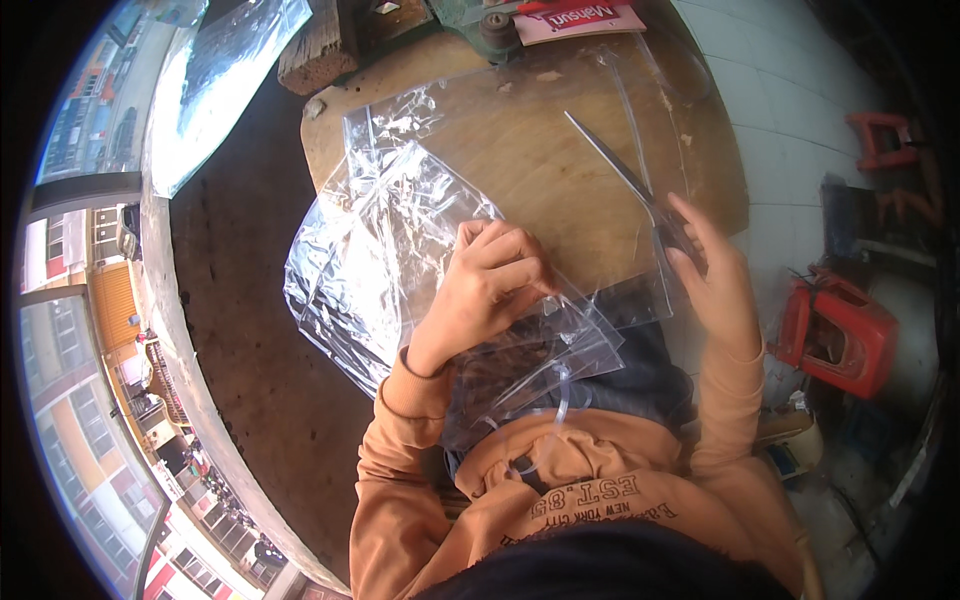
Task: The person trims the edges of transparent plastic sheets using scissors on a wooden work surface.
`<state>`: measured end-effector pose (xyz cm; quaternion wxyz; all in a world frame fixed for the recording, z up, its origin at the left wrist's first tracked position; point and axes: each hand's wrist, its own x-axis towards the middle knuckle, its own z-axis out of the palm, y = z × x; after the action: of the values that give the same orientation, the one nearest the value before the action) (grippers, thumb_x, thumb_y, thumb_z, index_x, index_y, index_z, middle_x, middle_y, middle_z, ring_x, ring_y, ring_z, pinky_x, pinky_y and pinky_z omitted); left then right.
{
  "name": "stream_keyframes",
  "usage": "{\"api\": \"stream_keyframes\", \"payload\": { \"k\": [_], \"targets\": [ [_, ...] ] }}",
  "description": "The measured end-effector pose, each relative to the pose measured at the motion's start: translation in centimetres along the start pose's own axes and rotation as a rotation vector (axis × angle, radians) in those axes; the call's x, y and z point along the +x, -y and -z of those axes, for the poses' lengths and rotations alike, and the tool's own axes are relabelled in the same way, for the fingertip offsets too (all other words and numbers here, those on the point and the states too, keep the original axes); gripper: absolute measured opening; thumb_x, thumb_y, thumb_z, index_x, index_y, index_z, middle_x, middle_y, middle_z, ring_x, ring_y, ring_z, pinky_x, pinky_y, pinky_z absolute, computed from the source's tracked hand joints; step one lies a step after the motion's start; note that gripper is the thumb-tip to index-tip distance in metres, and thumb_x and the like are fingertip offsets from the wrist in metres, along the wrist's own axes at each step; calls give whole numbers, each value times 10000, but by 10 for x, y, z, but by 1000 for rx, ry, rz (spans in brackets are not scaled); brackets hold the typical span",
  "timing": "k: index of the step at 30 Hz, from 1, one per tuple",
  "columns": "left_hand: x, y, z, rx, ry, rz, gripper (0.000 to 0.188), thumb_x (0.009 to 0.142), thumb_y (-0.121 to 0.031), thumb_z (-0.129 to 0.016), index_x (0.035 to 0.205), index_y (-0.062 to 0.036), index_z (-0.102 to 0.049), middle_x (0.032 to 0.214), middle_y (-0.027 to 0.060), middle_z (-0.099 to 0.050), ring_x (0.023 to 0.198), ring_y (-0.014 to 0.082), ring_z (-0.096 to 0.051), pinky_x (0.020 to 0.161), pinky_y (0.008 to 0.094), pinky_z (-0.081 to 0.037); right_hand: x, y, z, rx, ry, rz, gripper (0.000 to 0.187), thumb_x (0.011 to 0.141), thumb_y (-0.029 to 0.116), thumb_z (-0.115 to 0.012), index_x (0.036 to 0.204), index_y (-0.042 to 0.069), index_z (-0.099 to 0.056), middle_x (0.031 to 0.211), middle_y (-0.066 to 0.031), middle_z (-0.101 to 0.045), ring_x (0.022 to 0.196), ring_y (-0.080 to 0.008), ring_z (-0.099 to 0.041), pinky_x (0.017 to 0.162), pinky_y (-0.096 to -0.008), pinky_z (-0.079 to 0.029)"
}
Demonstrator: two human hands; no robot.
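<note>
A crumpled sheet of clear plastic covers the left half of the wooden table top and hangs over its near edge toward my lap. My left hand is closed on the plastic, its fingers pinched together on a fold. To the right, my right hand holds a pair of scissors by the dark handles. The blades look closed together and point up and to the left, above the table. A thin strip of clear plastic hangs near my waist, below the left hand. The scissors' finger loops are partly hidden by my right hand.
The wooden table top has a pink packet, a wooden block and a dark metal part at its far edge. A red plastic stool stands on the tiled floor at right. Another shiny clear sheet lies at upper left.
</note>
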<state>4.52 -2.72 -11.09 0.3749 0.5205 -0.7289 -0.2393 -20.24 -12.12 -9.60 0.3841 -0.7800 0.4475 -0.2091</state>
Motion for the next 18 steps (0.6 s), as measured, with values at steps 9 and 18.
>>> {"api": "stream_keyframes", "payload": {
  "k": [9,18],
  "targets": [
    [7,-1,4,-216,259,17,162,694,-201,-758,785,-115,-656,821,-12,-544,850,158,-520,832,314,-313,-89,16,6,876,621,-476,693,662,339,-791,1129,0,-408,942,-28,-436,827,-92,-433,751,-216,-369],
    [10,-5,-6,-161,259,16,158,711,-195,-743,817,-130,-646,859,-16,-541,878,161,-512,850,316,-310,-125,10,-8,1094,690,-667,493,757,243,-752,1046,44,-406,878,6,-427,788,-53,-440,743,-193,-420]
  ]
}}
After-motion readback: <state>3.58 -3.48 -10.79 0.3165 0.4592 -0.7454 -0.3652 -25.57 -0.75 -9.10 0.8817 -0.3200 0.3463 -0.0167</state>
